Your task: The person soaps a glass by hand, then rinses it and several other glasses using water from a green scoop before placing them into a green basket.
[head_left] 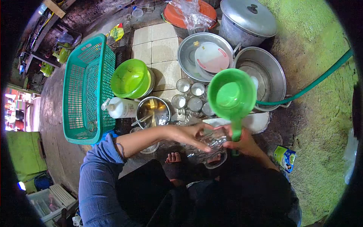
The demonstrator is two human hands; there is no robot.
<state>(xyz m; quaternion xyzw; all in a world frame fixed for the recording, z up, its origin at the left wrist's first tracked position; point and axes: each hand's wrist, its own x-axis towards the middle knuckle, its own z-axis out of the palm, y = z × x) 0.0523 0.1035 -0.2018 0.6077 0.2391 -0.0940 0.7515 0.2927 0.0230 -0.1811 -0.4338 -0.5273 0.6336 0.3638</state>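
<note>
In the head view, my left hand [191, 137] is wrapped round a clear ridged glass [216, 143], which is tilted in front of my body. My right hand [244, 143] is closed on the handle of a green water dipper [231, 94], and its fingertips are against the glass too. The dipper's round bowl points away from me. Just beyond my hands stand several drinking glasses [194, 104] on the tiles. Left of them, a steel bowl [168, 117] holds forks and spoons [153, 106] in yellowish liquid.
A teal basket [68, 94] stands left, beside a lime-green bowl [130, 77] on stacked plates and a white bottle [121, 108]. Behind are a metal basin [185, 53] and a lidded pot [245, 22]. A green hose [314, 89] enters the open pot [278, 72]. A packet [284, 158] lies right.
</note>
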